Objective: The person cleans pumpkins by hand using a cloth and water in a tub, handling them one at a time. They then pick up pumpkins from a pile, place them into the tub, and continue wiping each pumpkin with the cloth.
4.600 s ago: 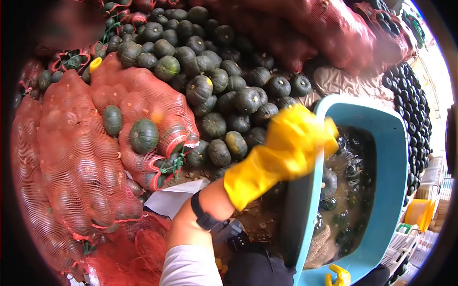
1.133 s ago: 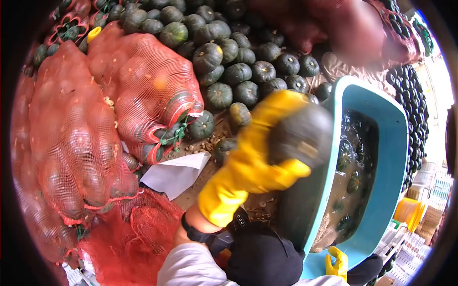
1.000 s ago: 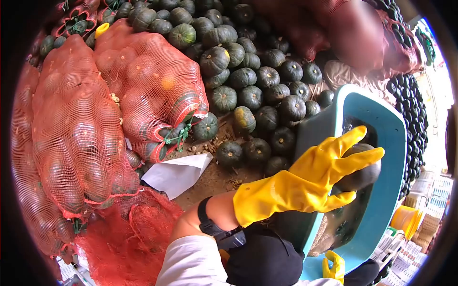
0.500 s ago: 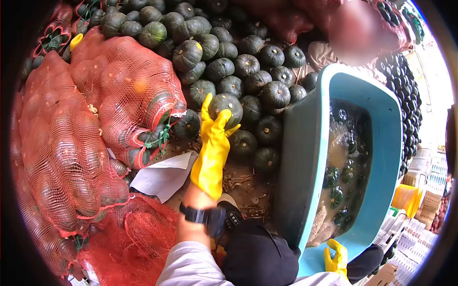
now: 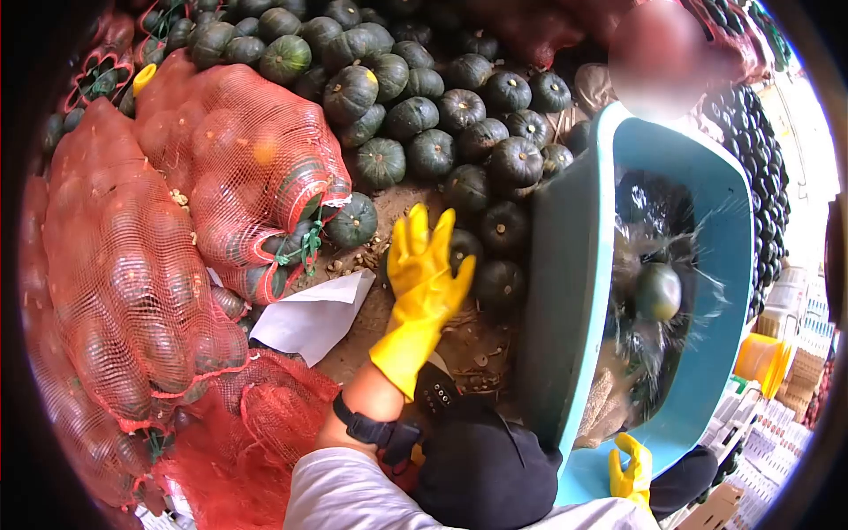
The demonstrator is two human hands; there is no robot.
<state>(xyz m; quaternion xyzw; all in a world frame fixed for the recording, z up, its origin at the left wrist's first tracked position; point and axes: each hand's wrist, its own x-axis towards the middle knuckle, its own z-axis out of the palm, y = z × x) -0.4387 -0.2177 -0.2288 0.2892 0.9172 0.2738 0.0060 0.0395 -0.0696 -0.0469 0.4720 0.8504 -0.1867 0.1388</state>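
The left hand (image 5: pixel 425 291), in a yellow glove, is spread wide, fingers stretched away from the body and thumb out to the right; this grip has hold of nothing. The nearest pumpkin (image 5: pixel 465 244) shows between index finger and thumb, so it lies just ahead of the palm and a little to its right, partly hidden by the glove. Whether glove and rind touch, the view does not tell. The pumpkin is squat and round, with no clear long axis to line up with. Two neighbours, an upper pumpkin (image 5: pixel 506 226) and a lower pumpkin (image 5: pixel 500 284), sit farther right, between it and the blue tub (image 5: pixel 549 327).

The right hand (image 5: pixel 630 471) is well apart from that pumpkin, at the tub's near end, its gloved fingers loosely curled and half open, with nothing visible in them. The left is clearly the nearer. Inside the tub, a wet pumpkin (image 5: pixel 659 292) lies amid splashing water (image 5: pixel 638 208), across the tub's wall from the left hand.
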